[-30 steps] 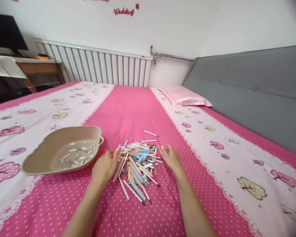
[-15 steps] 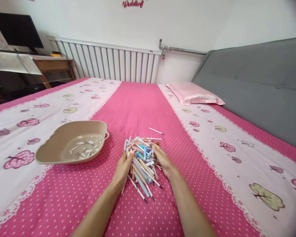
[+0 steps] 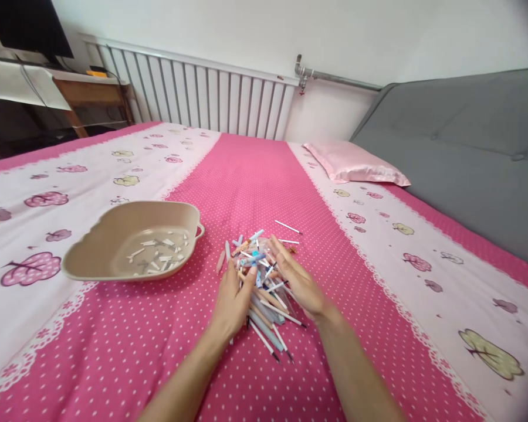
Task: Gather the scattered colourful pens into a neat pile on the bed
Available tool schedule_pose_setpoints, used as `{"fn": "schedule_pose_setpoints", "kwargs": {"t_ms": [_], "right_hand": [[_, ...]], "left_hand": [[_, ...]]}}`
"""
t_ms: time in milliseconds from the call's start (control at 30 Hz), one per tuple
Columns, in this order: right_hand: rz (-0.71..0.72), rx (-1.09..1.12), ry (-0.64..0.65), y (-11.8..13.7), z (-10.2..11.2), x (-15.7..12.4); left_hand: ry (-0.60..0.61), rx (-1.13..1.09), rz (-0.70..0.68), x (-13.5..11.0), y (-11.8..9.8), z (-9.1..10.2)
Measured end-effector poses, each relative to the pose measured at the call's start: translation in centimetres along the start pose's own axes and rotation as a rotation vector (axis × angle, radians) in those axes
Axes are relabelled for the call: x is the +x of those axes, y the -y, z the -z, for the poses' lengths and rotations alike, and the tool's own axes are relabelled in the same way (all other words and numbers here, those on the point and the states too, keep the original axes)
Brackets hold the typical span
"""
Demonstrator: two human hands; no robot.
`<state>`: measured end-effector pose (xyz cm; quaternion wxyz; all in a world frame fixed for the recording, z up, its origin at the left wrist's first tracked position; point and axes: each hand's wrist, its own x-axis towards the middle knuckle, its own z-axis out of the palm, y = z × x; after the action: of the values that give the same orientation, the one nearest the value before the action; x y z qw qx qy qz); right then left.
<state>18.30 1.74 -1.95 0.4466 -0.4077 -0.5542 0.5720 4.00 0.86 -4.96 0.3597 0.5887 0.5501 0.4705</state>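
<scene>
A loose pile of pen parts [image 3: 264, 299] lies on the pink dotted bedspread, with pastel barrels and thin white refills with dark tips pointing several ways. My left hand [image 3: 234, 296] rests against the pile's left side, thumb spread from the fingers over the pens. Along the right side, my right hand [image 3: 301, 287] leans with fingers stretched out, touching the pile's edge. Between them, some pieces are hidden under the palms. A beige basin [image 3: 92, 249] stands left of the pile, holding small white and grey pieces.
One loose refill [image 3: 289, 227] lies just beyond the pile. A pink pillow [image 3: 356, 164] sits at the far right, by the grey headboard [image 3: 466, 129]. A white radiator [image 3: 193, 88] runs along the wall, and a desk [image 3: 88, 91] with a monitor stands at far left.
The pile looks rearranged, with a few barrels shifted out at its far left. My left hand has moved over the pile's near left side; the right fingers have straightened. The view has tilted slightly.
</scene>
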Motion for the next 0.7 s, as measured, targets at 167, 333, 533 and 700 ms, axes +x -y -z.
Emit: {"fn": "schedule_pose_setpoints", "kwargs": {"t_ms": [167,333,533,700], "right_hand": [[0.122,-0.046,0.106,-0.2,-0.6,0.0],[0.102,-0.114,0.130,1.0,1.5,0.0],[-0.094,-0.615,-0.338,-0.2,6.5,5.6],[-0.168,-0.694,-0.371,-3.2,8.2,12.2]], "left_hand": [[-0.058,0.316,0.011,-0.4,0.2,0.4],[-0.106,0.583,0.077,-0.1,-0.3,2.0],[-0.203,0.733,0.137,1.3,0.8,3.7],[-0.070,0.408,0.139,1.9,2.0,3.9]]}}
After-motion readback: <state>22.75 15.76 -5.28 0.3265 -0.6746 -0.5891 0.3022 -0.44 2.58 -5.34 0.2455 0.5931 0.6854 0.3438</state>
